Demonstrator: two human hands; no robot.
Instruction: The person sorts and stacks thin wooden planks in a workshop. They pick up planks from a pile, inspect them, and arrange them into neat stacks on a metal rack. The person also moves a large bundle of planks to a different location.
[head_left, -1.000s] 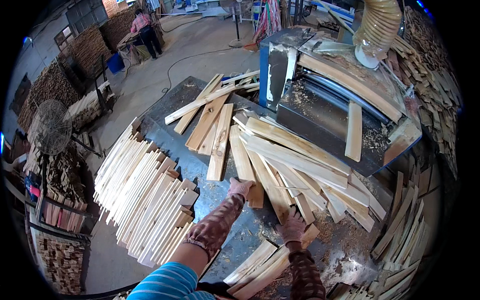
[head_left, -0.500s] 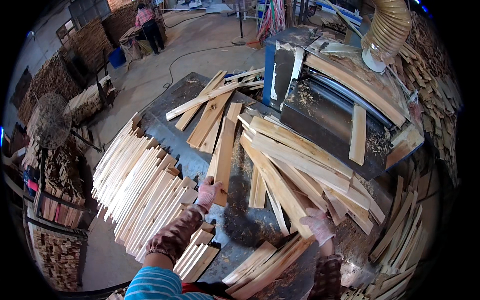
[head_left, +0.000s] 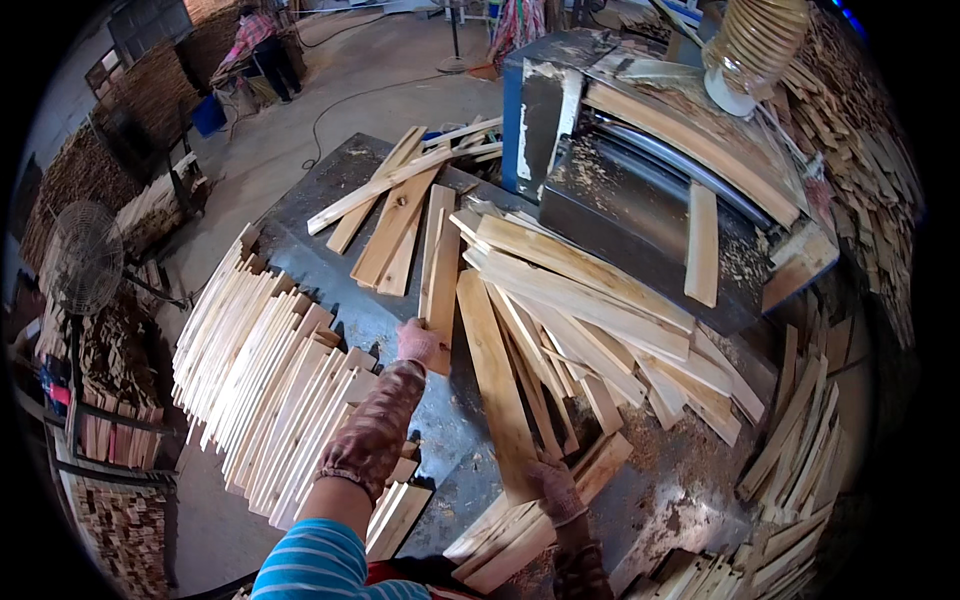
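Nearest to us, our right hand (head_left: 556, 492) rests on the near end of a long wooden board (head_left: 497, 385), fingers curled over it in a grip; the board runs away from us across the metal table (head_left: 330, 195). Just below that hand lies a small bundle of short slats (head_left: 500, 535) at the table's near edge. Our left hand (head_left: 418, 342), gloved and sleeved in a patterned arm cover, closes on the near end of a narrower plank (head_left: 441, 270) — this plank lies flat on the table, pointing away from us. To our left, a wide fan of pale thin strips (head_left: 265, 385) covers the table's left side. To the right, a loose heap of planed boards (head_left: 590, 300) overlaps the long board's far part. Farther off stands the blue-sided planing machine (head_left: 640, 180) with a ribbed dust hose (head_left: 752, 40) above it. At far left stands a fan (head_left: 85, 258) — beyond it, another person (head_left: 255, 45) bends over stacked wood.
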